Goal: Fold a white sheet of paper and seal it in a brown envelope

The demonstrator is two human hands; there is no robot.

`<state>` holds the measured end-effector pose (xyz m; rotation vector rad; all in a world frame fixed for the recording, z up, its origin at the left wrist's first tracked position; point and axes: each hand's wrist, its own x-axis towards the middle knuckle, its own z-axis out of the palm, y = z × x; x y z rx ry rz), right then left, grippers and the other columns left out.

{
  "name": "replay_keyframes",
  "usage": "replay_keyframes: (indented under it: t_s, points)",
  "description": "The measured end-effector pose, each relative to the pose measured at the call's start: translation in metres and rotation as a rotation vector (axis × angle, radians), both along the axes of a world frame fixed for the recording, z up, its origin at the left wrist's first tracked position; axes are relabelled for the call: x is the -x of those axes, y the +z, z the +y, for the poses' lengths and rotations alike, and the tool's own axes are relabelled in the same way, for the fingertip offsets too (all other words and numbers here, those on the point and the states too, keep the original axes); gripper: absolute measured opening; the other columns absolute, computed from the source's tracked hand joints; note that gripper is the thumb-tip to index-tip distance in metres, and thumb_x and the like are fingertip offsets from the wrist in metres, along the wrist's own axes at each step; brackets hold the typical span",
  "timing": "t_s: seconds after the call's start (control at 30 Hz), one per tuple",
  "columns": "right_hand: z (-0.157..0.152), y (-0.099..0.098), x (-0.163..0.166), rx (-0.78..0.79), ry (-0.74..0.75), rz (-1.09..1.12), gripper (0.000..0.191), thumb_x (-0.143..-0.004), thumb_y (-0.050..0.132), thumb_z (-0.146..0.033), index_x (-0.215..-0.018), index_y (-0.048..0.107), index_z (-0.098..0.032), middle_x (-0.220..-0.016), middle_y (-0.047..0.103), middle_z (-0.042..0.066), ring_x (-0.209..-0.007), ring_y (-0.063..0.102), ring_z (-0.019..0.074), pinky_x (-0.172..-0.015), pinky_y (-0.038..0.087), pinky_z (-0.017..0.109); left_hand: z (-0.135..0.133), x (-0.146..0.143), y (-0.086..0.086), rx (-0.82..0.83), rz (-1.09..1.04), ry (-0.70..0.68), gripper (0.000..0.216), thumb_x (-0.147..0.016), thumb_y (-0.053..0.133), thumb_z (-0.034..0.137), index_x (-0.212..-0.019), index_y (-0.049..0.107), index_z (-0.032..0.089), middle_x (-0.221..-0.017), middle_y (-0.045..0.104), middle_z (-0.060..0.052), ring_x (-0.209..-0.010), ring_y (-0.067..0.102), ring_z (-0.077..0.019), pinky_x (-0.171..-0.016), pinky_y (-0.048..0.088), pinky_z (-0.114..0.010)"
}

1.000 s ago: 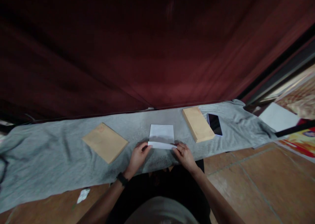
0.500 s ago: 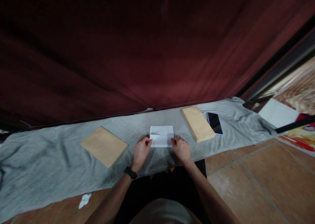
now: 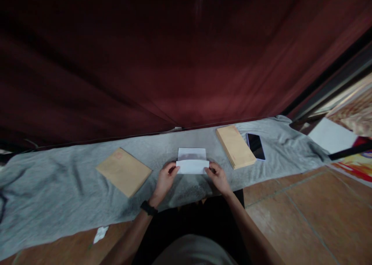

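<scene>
A white sheet of paper lies on the grey cloth in front of me, its near part folded up over the far part. My left hand pinches the left end of the folded flap. The flap's right end is pinched by my right hand. A black band sits on my left wrist.
A brown envelope lies left of the paper. A stack of brown envelopes and a dark phone lie to the right. A dark red curtain hangs behind. A paper scrap lies on the tiled floor.
The paper's near edge was lifted, pressed down flat, and now a wider flap is raised over the sheet. Both hands stayed at the paper's ends.
</scene>
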<state>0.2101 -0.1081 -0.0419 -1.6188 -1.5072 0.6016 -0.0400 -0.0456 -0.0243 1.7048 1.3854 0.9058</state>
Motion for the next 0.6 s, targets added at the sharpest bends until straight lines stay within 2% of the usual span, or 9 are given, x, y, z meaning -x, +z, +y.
replay_keyframes:
  t_s: [0.07, 0.13, 0.2, 0.3, 0.37, 0.4, 0.47, 0.53, 0.6]
  points:
    - [-0.007, -0.002, -0.001, -0.046, 0.061, 0.13, 0.024, -0.095, 0.055, -0.038, -0.1, 0.071, -0.022, -0.103, 0.075, 0.007, -0.098, 0.07, 0.023, -0.088, 0.057, 0.036, 0.001, 0.005, 0.002, 0.008, -0.036, 0.002, 0.018, -0.087, 0.06, 0.037, -0.091, 0.07, 0.023, -0.092, 0.075, -0.002, -0.088, 0.067, -0.0202, -0.082, 0.052, -0.03]
    - [-0.013, 0.0, 0.003, -0.061, 0.126, 0.159, 0.026, -0.096, 0.055, -0.035, -0.113, 0.07, -0.023, -0.118, 0.072, 0.007, -0.111, 0.067, 0.0234, -0.098, 0.054, 0.04, 0.005, 0.006, 0.009, -0.023, -0.054, -0.009, 0.018, -0.087, 0.06, 0.037, -0.093, 0.071, 0.024, -0.098, 0.075, -0.003, -0.095, 0.067, -0.0214, -0.09, 0.051, -0.033]
    - [-0.017, 0.007, 0.009, -0.091, 0.198, 0.08, 0.032, -0.097, 0.051, -0.028, -0.125, 0.067, -0.026, -0.129, 0.068, 0.006, -0.12, 0.063, 0.0227, -0.104, 0.051, 0.042, 0.013, 0.004, 0.018, -0.082, -0.08, -0.04, 0.018, -0.087, 0.059, 0.035, -0.092, 0.071, 0.024, -0.102, 0.075, -0.005, -0.101, 0.067, -0.0223, -0.096, 0.05, -0.037]
    - [-0.023, 0.021, 0.02, -0.19, 0.258, -0.152, 0.05, -0.094, 0.044, -0.013, -0.139, 0.059, -0.028, -0.138, 0.063, 0.005, -0.127, 0.059, 0.0222, -0.108, 0.048, 0.043, 0.023, -0.003, 0.033, -0.16, -0.147, -0.047, 0.016, -0.086, 0.057, 0.03, -0.09, 0.071, 0.023, -0.113, 0.072, -0.006, -0.112, 0.063, -0.0235, -0.103, 0.047, -0.04]
    - [-0.025, 0.029, 0.027, -0.254, 0.252, -0.291, 0.062, -0.089, 0.042, -0.007, -0.148, 0.049, -0.026, -0.145, 0.057, 0.006, -0.13, 0.056, 0.0229, -0.11, 0.046, 0.043, 0.026, -0.008, 0.041, -0.147, -0.226, 0.031, 0.022, -0.085, 0.059, 0.029, -0.103, 0.069, 0.022, -0.128, 0.067, -0.007, -0.123, 0.058, -0.0245, -0.107, 0.045, -0.041]
    - [-0.026, 0.032, 0.031, -0.273, 0.24, -0.345, 0.066, -0.088, 0.042, -0.006, -0.151, 0.045, -0.025, -0.148, 0.054, 0.007, -0.13, 0.055, 0.0234, -0.11, 0.046, 0.043, 0.024, -0.01, 0.044, -0.103, -0.286, 0.089, 0.03, -0.085, 0.06, 0.031, -0.113, 0.066, 0.022, -0.134, 0.063, -0.008, -0.127, 0.056, -0.0249, -0.107, 0.045, -0.041]
    - [-0.027, 0.034, 0.039, -0.277, 0.211, -0.426, 0.067, -0.089, 0.041, -0.006, -0.154, 0.04, -0.024, -0.15, 0.051, 0.008, -0.128, 0.057, 0.0244, -0.107, 0.047, 0.042, 0.018, -0.012, 0.048, 0.092, -0.456, 0.178, 0.046, -0.091, 0.055, 0.043, -0.13, 0.057, 0.02, -0.139, 0.06, -0.012, -0.126, 0.058, -0.0263, -0.1, 0.051, -0.041]
    - [-0.026, 0.033, 0.049, -0.254, 0.196, -0.479, 0.063, -0.093, 0.041, -0.007, -0.154, 0.04, -0.024, -0.149, 0.053, 0.008, -0.123, 0.06, 0.0251, -0.104, 0.048, 0.042, 0.007, -0.014, 0.047, 0.361, -0.635, 0.174, 0.059, -0.095, 0.042, 0.06, -0.133, 0.053, 0.016, -0.133, 0.064, -0.016, -0.119, 0.064, -0.0286, -0.089, 0.057, -0.041]
    - [-0.025, 0.03, 0.059, -0.233, 0.21, -0.507, 0.059, -0.095, 0.041, -0.009, -0.152, 0.043, -0.024, -0.146, 0.056, 0.009, -0.12, 0.061, 0.0257, -0.103, 0.048, 0.042, -0.005, -0.015, 0.042, 0.531, -0.739, 0.119, 0.067, -0.094, 0.037, 0.068, -0.129, 0.055, 0.015, -0.126, 0.068, -0.018, -0.111, 0.068, -0.0299, -0.083, 0.059, -0.042]
